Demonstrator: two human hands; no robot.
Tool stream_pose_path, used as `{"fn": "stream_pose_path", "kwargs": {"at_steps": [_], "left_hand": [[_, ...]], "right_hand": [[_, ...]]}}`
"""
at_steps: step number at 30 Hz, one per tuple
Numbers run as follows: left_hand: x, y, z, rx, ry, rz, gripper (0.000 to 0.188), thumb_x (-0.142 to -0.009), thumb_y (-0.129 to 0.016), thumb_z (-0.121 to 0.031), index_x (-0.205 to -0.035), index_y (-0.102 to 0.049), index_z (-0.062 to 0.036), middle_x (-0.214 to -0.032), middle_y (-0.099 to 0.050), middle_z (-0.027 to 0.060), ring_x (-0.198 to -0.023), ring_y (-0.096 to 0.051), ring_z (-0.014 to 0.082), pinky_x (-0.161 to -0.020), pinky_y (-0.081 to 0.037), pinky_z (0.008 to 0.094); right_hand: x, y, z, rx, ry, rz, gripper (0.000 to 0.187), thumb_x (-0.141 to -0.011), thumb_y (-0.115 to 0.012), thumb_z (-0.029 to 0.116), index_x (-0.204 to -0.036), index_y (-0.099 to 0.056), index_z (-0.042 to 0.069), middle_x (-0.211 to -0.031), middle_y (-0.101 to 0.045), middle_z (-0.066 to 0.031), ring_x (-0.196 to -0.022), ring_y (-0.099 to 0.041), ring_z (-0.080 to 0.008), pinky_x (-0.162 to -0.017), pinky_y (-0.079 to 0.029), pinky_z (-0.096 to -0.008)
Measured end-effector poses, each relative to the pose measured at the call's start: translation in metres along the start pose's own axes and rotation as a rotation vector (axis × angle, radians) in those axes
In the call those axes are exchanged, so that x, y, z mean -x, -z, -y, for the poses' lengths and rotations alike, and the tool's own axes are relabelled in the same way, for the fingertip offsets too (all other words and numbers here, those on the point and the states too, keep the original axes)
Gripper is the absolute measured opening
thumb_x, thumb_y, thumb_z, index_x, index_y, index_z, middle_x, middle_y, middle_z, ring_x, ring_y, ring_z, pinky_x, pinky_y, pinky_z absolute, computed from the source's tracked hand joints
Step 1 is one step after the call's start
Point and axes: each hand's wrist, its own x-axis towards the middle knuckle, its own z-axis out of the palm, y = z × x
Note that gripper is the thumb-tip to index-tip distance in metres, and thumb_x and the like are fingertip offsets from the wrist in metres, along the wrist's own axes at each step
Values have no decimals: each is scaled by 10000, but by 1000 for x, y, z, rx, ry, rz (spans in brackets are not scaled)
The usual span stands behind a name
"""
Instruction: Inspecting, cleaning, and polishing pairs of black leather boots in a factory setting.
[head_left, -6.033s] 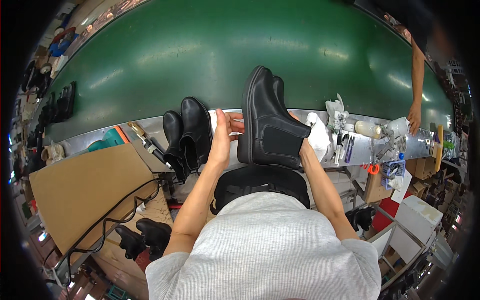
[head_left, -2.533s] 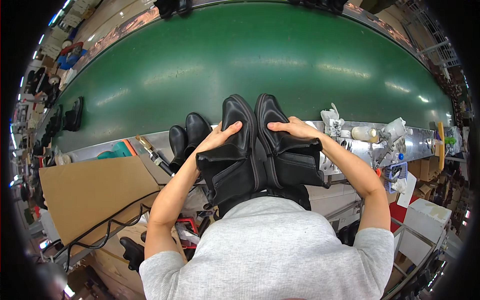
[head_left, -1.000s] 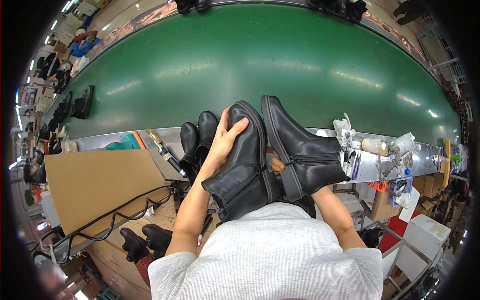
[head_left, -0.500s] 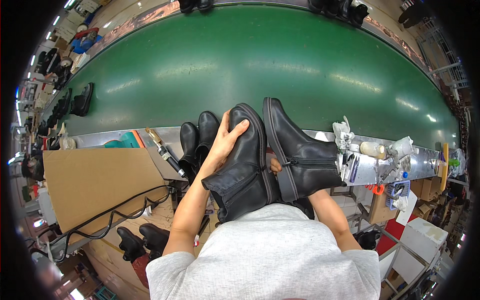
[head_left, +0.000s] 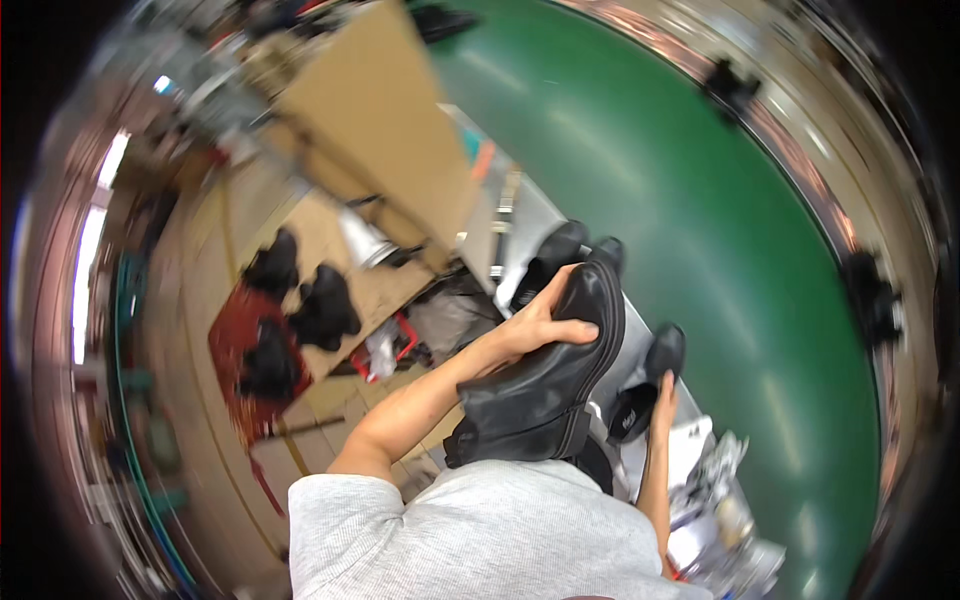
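Note:
My left hand (head_left: 550,325) is wrapped round a black ankle boot (head_left: 535,385), its thumb across the upper near the toe. The boot is raised in front of my chest, toe pointing up and away. To the right, a second black boot (head_left: 663,352) is upright at the metal ledge, its opening toward me. My right hand (head_left: 662,400) grips this boot's side; most of its fingers are hidden. Just beyond the left-hand boot, another pair of black boots (head_left: 550,258) is on the ledge, partly covered by the held boot.
A green work surface (head_left: 720,230) runs beyond the metal ledge (head_left: 535,205). A brush (head_left: 505,215) lies on the ledge near a cardboard sheet (head_left: 385,120). Crumpled clear plastic (head_left: 735,545) and small items are at lower right. More black boots (head_left: 325,305) rest lower left.
My view has turned left, with motion blur. The right-hand boot has moved away from my chest, down to the ledge. My left hand keeps hold of its boot.

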Motion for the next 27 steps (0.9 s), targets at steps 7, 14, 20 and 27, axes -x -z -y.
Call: {"fn": "stream_pose_path", "kwargs": {"at_steps": [7, 14, 20, 27], "left_hand": [[233, 106, -76, 155, -419, -905, 712, -706, -680, -155, -1334, -355, -74, -1094, -532, 110, -932, -573, 237, -801, -486, 321], [168, 413, -95, -198, -233, -1099, 854, -613, -785, -98, -1328, -318, -73, -1090, -541, 152, -899, -593, 252, -703, -530, 380], [35, 521, -106, -179, -174, -898, 851, -589, -789, -46, -1306, -332, -70, -1102, -535, 171, -888, -599, 279, -688, -541, 406], [-14, 594, -131, -149, -346, -802, 870, -618, -800, -70, -1321, -288, -58, -1093, -527, 170, -902, -590, 278, -715, -534, 401]], "right_hand": [[-19, 33, 4, 263, 10, 150, 596, -844, -546, 545, -946, -621, -38, -866, -618, -108, -748, -561, -220, -673, -431, -331], [-17, 81, 58, 103, -98, -224, 648, -831, -567, 532, -1253, -482, 47, -1183, -538, -111, -1059, -501, -229, -799, -418, -382], [112, 58, 71, 21, 18, -397, 511, -870, -584, 387, -1263, -484, 75, -1167, -542, -64, -1033, -527, -189, -784, -442, -325], [211, 30, 49, 24, -117, -480, 403, -868, -603, 347, -1162, -553, 77, -1016, -575, -16, -867, -553, -131, -647, -429, -263]]}}
